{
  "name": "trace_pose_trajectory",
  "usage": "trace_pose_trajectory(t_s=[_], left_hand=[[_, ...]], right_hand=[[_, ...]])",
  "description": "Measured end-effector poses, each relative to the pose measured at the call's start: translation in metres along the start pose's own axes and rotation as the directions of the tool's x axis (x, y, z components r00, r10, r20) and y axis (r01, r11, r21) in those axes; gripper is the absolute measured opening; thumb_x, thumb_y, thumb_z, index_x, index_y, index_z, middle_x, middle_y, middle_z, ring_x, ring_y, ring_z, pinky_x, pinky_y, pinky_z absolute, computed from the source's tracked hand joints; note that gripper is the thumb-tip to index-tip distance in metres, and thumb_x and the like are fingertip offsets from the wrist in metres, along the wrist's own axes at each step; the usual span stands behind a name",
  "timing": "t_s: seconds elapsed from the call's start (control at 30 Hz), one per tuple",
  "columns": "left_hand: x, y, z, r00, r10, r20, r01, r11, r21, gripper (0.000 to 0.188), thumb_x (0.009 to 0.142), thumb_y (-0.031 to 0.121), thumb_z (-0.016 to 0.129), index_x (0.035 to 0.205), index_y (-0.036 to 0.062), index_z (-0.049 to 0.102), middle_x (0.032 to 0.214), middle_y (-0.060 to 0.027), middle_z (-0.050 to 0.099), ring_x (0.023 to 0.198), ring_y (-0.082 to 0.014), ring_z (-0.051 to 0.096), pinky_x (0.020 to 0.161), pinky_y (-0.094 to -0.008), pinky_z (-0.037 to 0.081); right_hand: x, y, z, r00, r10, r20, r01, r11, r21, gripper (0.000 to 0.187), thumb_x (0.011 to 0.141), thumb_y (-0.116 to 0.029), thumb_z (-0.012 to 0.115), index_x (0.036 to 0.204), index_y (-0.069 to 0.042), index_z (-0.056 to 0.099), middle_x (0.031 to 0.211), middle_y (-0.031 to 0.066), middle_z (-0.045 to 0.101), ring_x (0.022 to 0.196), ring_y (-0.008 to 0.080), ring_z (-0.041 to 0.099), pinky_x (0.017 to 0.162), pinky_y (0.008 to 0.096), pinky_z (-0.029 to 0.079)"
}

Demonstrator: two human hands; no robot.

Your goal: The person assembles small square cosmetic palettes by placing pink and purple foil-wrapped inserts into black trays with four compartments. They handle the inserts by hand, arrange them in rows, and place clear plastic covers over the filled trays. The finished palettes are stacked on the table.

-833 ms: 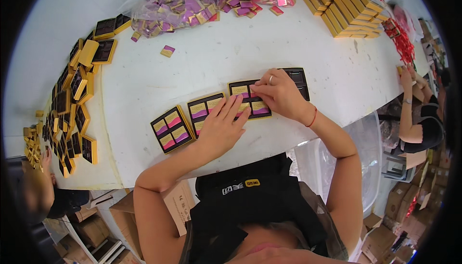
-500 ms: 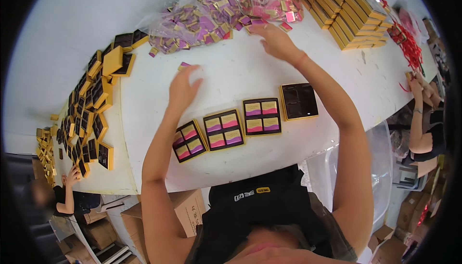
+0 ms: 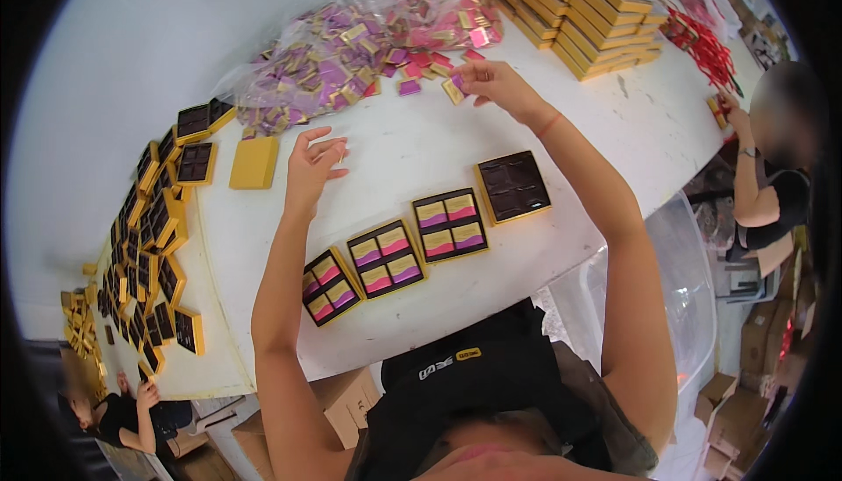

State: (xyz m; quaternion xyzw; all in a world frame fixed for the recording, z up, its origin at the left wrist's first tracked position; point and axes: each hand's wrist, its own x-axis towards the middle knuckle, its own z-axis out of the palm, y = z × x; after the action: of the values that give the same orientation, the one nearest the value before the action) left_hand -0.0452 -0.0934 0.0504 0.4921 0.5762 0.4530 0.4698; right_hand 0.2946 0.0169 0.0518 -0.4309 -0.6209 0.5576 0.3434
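Note:
My right hand (image 3: 504, 91) pinches a small purple-and-gold wrapped square (image 3: 453, 89) beside loose pink and purple squares at the far side of the table. My left hand (image 3: 309, 170) hovers over the table with fingers bent and spread; I see nothing held in it. Nearer me is a row of three gold-edged boxes, each filled with pink and purple wrapped squares: a left box (image 3: 331, 288), a middle box (image 3: 386, 258) and a right box (image 3: 449, 224). At the row's right end, an empty box (image 3: 513, 185) shows its dark insert. A closed gold box (image 3: 254, 163) lies left of my left hand.
Clear bags of purple squares (image 3: 307, 69) and pink squares (image 3: 438, 12) lie at the back. Stacked gold boxes (image 3: 588, 16) and red ribbons (image 3: 702, 47) are to the right. Empty boxes (image 3: 158, 218) pile at left. Two people sit at the table's sides.
My right hand has drawn back from the pink bag, a wrapped square now showing in its fingers. The gold box at left has moved right, off the pile onto the table. The view has shifted.

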Motion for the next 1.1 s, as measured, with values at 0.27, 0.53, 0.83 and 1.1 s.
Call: trace_pose_trajectory(t_s=[0.27,0.53,0.83,1.1], left_hand=[[-0.009,0.017,0.095,0.833,-0.017,0.553,0.397,0.715,-0.576,0.016,0.097,0.018,0.060,0.107,0.0048,0.060,0.118,-0.0135,0.065,0.108,-0.0290,0.067,0.087,-0.0351,0.057],[-0.009,0.032,0.179,0.835,0.048,0.549,-0.046,0.999,-0.016,0.018,0.080,-0.002,0.064,0.095,0.0051,0.059,0.084,-0.0002,0.061,0.085,-0.0102,0.061,0.076,-0.0265,0.048],[-0.017,0.031,0.181,0.698,0.114,0.707,-0.314,0.936,0.159,0.048,0.075,-0.012,0.060,0.117,0.0096,0.050,0.119,-0.0051,0.050,0.108,-0.0171,0.052,0.079,-0.0314,0.047],[-0.012,0.031,0.175,0.695,0.167,0.700,-0.456,0.855,0.249,0.048,0.078,-0.011,0.061,0.121,0.0097,0.053,0.130,-0.0077,0.046,0.116,-0.0223,0.054,0.085,-0.0344,0.052]], right_hand=[[-0.129,0.014,-0.012,0.986,0.084,-0.141,-0.023,0.921,0.390,0.016,0.094,-0.006,0.061,0.110,-0.005,0.062,0.097,-0.0002,0.062,0.083,0.0054,0.056,0.068,0.0204,0.046],[-0.198,0.042,0.015,0.893,-0.076,-0.443,0.186,0.960,0.211,0.022,0.093,-0.002,0.062,0.116,-0.001,0.060,0.086,0.0012,0.064,0.074,0.0058,0.057,0.063,0.0204,0.045],[-0.203,0.046,0.023,0.828,-0.366,-0.424,0.158,0.879,-0.451,0.021,0.082,-0.004,0.070,0.103,-0.007,0.070,0.092,0.0081,0.066,0.089,0.0234,0.061,0.075,0.0349,0.051],[-0.204,0.047,0.009,0.832,-0.530,-0.161,0.291,0.664,-0.689,0.029,0.074,-0.011,0.078,0.102,-0.007,0.073,0.102,0.0097,0.064,0.096,0.0272,0.060,0.082,0.0370,0.052]])
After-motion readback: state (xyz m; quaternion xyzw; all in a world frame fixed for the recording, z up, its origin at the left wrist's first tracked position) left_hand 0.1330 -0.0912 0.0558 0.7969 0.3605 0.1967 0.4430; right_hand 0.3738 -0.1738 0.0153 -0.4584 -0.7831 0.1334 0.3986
